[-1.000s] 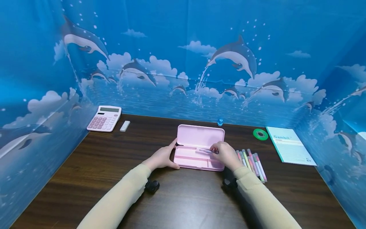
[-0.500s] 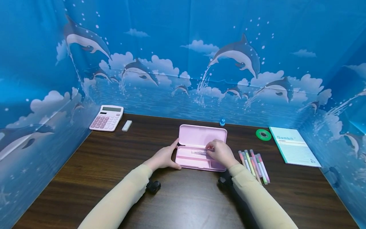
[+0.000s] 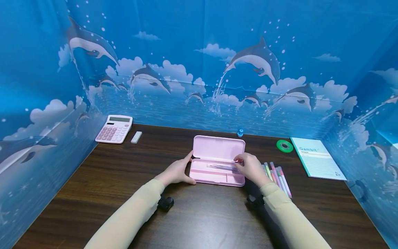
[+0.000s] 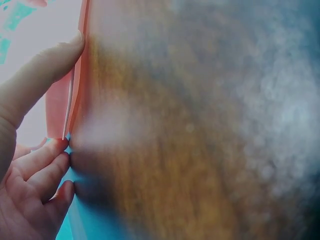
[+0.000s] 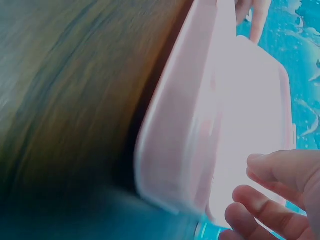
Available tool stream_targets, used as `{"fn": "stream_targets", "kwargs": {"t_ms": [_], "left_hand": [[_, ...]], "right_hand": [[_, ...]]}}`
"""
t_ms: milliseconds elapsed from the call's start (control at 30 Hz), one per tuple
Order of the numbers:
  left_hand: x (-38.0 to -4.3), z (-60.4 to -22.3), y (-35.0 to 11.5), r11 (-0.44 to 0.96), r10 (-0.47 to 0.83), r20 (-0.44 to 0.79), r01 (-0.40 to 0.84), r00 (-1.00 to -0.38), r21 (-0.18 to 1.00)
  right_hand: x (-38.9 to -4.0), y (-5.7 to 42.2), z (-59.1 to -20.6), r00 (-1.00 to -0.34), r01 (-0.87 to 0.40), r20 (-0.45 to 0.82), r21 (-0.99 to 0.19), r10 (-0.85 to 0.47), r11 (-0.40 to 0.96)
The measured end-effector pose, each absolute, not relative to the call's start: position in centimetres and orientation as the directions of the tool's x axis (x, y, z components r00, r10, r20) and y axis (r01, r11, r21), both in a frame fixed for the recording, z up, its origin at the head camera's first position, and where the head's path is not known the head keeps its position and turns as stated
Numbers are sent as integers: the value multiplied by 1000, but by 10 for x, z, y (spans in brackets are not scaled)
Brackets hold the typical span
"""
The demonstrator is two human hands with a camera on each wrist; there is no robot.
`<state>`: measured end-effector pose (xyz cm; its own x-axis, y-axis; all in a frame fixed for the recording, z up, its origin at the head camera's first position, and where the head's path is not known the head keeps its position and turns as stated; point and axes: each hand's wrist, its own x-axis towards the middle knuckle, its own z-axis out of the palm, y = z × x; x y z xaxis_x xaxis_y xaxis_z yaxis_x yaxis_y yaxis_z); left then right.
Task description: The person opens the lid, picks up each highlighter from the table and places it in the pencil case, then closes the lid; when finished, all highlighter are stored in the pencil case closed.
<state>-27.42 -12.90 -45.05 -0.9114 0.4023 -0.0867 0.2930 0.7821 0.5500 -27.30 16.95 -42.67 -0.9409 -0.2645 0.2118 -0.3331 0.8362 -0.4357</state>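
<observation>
A pink pencil case [image 3: 219, 147] lies with its lid raised; slim pens [image 3: 221, 167] lie along its back compartment. At the case's left end, my left hand [image 3: 176, 171] grips it, thumb at the front corner and fingers near the hinge. The left wrist view shows that thumb [image 4: 55, 62] against the pink edge. Over the right end of the pens is my right hand [image 3: 251, 167], its fingers loosely bent. In the right wrist view these fingers [image 5: 270, 210] are apart from the thumb, with nothing seen between them.
Several capped markers [image 3: 282, 180] lie right of the case, partly behind the right hand. Farther right are a green tape roll [image 3: 284, 146] and a notepad [image 3: 317, 159]. A small blue object [image 3: 240, 132], a white eraser-like block [image 3: 136, 137] and a calculator [image 3: 114, 129] stand toward the back.
My right hand has set a pen down in the back compartment, first shifting left, then drawing back right off it. The left hand has stayed on the case.
</observation>
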Motion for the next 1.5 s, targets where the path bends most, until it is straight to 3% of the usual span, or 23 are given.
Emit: {"fn": "stream_targets", "kwargs": {"t_ms": [867,1500], "left_hand": [[-273,-454,-127,776,403,-79,295,-912,558],[-275,-452,-128,774,406,-81,296,-910,561]], "right_hand": [[-241,265,-420,-981,-162,167,-405,-101,900],[-226,320,-436,-1000,9,-3,-394,8,919]]}}
